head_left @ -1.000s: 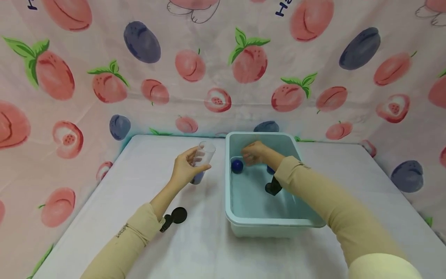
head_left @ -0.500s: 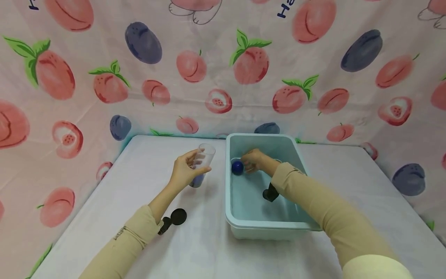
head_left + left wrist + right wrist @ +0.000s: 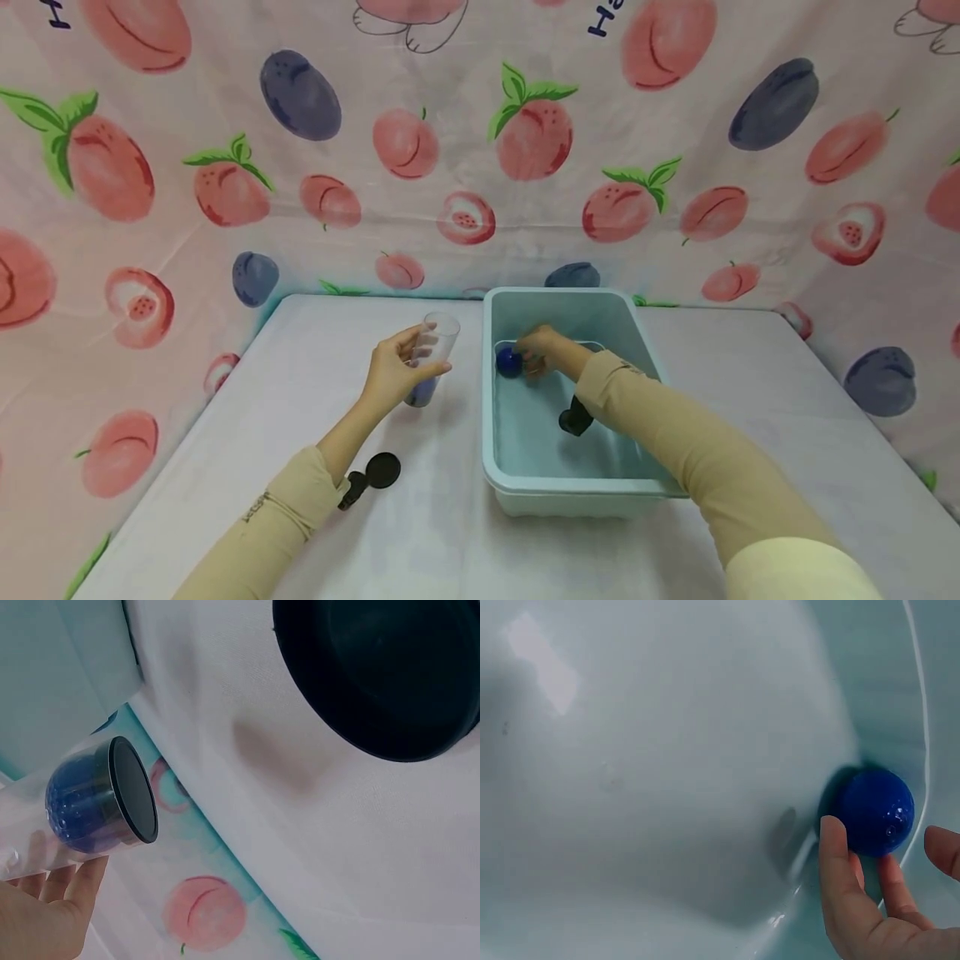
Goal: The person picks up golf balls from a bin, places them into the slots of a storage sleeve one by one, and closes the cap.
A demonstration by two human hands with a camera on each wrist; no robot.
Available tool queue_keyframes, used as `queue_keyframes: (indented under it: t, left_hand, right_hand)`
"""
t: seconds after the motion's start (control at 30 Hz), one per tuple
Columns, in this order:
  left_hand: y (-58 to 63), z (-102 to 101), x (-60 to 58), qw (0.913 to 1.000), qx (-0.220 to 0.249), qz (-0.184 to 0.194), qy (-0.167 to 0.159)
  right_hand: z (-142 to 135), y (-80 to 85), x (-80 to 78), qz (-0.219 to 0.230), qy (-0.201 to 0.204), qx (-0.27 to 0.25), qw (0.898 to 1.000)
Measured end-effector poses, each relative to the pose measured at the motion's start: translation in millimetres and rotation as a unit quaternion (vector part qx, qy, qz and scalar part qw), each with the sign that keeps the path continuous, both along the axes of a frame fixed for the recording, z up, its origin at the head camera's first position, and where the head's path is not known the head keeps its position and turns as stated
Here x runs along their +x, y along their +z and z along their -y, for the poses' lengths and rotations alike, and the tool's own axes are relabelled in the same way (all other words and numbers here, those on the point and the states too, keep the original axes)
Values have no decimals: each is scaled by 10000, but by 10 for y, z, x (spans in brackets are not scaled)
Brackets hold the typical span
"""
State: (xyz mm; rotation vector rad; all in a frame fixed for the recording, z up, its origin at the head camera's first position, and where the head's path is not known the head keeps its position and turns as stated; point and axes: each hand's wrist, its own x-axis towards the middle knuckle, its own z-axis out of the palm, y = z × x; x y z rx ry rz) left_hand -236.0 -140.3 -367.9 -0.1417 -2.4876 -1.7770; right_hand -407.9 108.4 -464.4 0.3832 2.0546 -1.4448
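My left hand (image 3: 392,367) grips a tilted clear plastic cup (image 3: 437,337) left of the basin. Inside its lower end, against a black base (image 3: 135,791), lies a blue ball (image 3: 75,804). Down in the pale blue basin (image 3: 491,417), my right hand (image 3: 542,348) reaches to another blue ball (image 3: 509,362) by the left wall. The right wrist view shows the fingertips right at this ball (image 3: 875,812), while the thumb stands apart from it. Part of the basin floor is hidden by the right forearm.
The basin stands on a white-covered table (image 3: 315,350), against a cloth backdrop (image 3: 465,150) printed with fruit. A black round piece (image 3: 383,470) shows beside the left wrist, and a black piece (image 3: 576,418) shows under the right wrist.
My right hand has lowered into the basin and moved left to the blue ball. A further ball seen earlier near the right wrist is hidden by the arm. The left hand keeps the cup.
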Motion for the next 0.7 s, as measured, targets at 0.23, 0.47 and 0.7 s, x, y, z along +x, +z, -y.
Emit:
queue_keyframes:
  t: [0.23,0.47,0.7]
  left_hand:
    - [-15,10,16,10000,-56,-1,6]
    - [-7,-14,15,10000,-50,10,-15]
    - [-23,-34,-6,9999,-58,110,-27]
  right_hand:
    - [105,385,415,-137,206,244,9994]
    - [288,845,892,-112,82,531,9985]
    - [294,824,898,-17,129,680,9976]
